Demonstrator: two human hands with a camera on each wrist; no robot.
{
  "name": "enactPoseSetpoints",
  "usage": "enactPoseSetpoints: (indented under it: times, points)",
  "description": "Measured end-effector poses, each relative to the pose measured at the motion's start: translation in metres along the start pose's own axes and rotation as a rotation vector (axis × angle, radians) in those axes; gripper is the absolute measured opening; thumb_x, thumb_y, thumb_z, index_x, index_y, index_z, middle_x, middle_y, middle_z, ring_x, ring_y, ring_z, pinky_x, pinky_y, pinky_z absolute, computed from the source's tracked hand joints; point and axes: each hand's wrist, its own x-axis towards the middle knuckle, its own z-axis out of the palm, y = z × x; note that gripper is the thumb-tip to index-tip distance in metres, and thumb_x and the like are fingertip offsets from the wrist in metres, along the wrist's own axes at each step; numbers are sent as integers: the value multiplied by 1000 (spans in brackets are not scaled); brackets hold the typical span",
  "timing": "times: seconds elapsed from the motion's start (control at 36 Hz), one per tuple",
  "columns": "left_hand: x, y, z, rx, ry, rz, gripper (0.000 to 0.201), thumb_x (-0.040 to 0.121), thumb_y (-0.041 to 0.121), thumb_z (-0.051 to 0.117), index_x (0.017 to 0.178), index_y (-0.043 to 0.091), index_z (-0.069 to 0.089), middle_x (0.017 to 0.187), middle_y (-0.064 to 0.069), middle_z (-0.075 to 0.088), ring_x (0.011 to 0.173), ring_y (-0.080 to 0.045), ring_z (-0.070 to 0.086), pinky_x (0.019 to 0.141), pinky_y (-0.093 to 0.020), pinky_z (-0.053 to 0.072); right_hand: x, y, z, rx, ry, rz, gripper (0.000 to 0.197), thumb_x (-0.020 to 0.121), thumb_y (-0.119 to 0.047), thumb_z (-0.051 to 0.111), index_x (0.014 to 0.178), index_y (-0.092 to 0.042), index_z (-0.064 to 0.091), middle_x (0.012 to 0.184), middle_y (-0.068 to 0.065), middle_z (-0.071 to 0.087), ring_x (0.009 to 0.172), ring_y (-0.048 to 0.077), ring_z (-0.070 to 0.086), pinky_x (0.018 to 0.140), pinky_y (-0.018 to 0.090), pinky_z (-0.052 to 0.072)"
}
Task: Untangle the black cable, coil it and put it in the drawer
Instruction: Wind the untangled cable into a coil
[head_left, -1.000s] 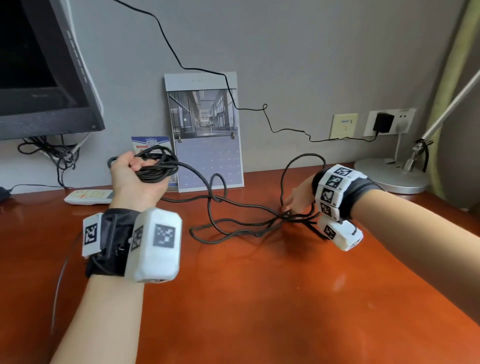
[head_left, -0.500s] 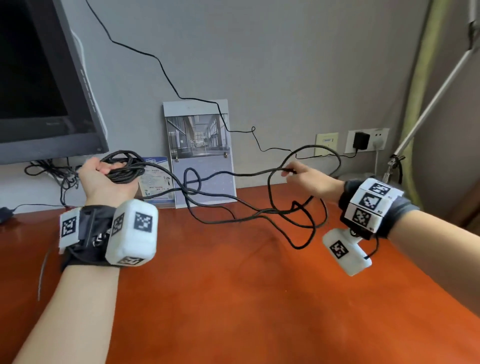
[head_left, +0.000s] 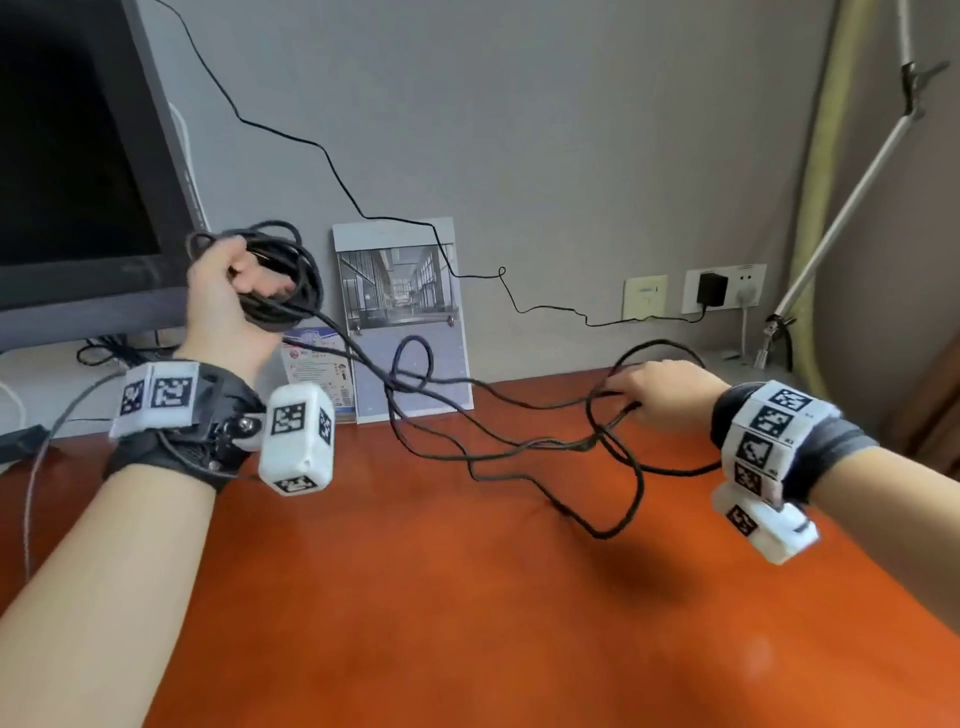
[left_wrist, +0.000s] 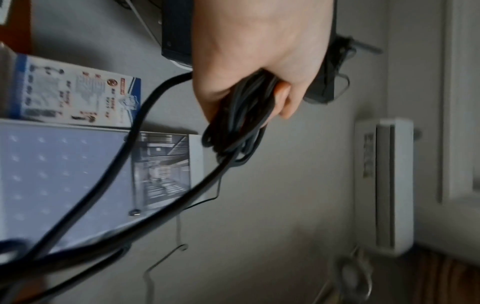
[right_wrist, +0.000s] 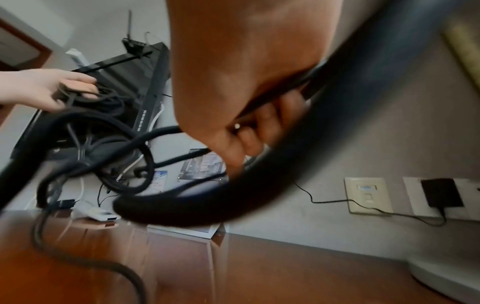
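My left hand (head_left: 236, 291) is raised in front of the monitor and grips a bundle of coiled loops of the black cable (head_left: 291, 291). The left wrist view shows the fingers (left_wrist: 281, 96) curled round that bundle (left_wrist: 241, 117). From the coil, tangled strands (head_left: 467, 415) run right to my right hand (head_left: 657, 389), which pinches a strand just above the table. In the right wrist view that strand (right_wrist: 280, 88) passes under the curled fingers (right_wrist: 249, 142). A loose loop (head_left: 623, 499) sags down to the tabletop (head_left: 467, 623). No drawer is in view.
A dark monitor (head_left: 78, 156) stands at the left with cords under it. A calendar (head_left: 400, 312) and a blue card (head_left: 317, 364) lean against the wall. A thin wire runs along the wall to a plug (head_left: 711, 291). A lamp arm (head_left: 857, 182) rises at the right.
My right hand picked the tangle up off the table, then moved slightly right and down. My left hand rose higher with the coil. The strands now hang between both hands.
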Motion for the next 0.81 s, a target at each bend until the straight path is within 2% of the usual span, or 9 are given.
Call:
enactPoseSetpoints:
  times: [0.08,0.17,0.31,0.39,0.47,0.53,0.61,0.67,0.81]
  points:
    - [-15,-29,-4,302,-21,-160,46,95,12,41,50,20,42,35,9,30,34,-3,26,47,-14,30,-4,-6,-10,56,-42,130,31,90,-17,48,119,-17,59,115,10,62,103,30,58,76,30,43]
    - [-37,-61,8,629,-10,-154,27,96,7,47,70,15,46,36,11,41,31,0,34,38,-12,33,-6,-15,-24,102,-34,193,22,90,-14,45,103,-6,60,109,14,60,89,30,55,72,29,40]
    - [-88,-100,41,1354,-266,-49,23,84,26,67,65,16,59,51,4,58,37,0,47,50,-18,42,-1,-32,-41,273,-36,213,16,88,-13,54,93,-3,65,88,12,59,80,28,53,67,27,39]
    - [-115,-121,61,1547,-382,28,33,79,39,68,61,14,58,58,1,66,51,-6,56,61,-23,48,-1,-43,-50,348,-65,199,15,89,-14,58,80,-4,60,70,8,51,67,24,49,47,25,40]
    - [-128,-139,72,1726,-378,48,49,70,55,71,59,15,47,59,3,55,62,-19,54,52,-29,38,-3,-54,-58,197,-109,83,28,96,-18,51,106,5,64,88,15,60,89,32,59,58,23,44]
    - [-130,-146,73,1858,-381,36,56,68,62,70,61,15,42,61,3,49,64,-21,51,49,-28,29,-5,-58,-60,185,-104,46,30,99,-16,46,110,5,63,83,16,58,96,33,58,57,24,39]
    - [-128,-152,68,1960,-398,19,52,72,53,72,62,17,36,64,1,46,71,-25,54,51,-27,29,-1,-52,-57,291,-75,46,25,97,-9,44,81,1,60,67,11,47,72,30,51,44,20,31]
    - [-125,-152,62,2013,-410,15,43,76,36,72,62,17,36,75,-3,55,83,-28,60,58,-27,36,-3,-43,-55,466,-7,75,18,94,-6,47,84,-1,61,62,9,43,57,23,43,38,15,33]
    - [-102,-133,31,2197,-426,112,13,81,12,62,80,11,49,99,-13,64,96,-34,61,69,-34,43,-8,-2,-43,412,164,176,15,83,-12,49,79,-18,63,95,13,65,91,30,59,68,28,38]
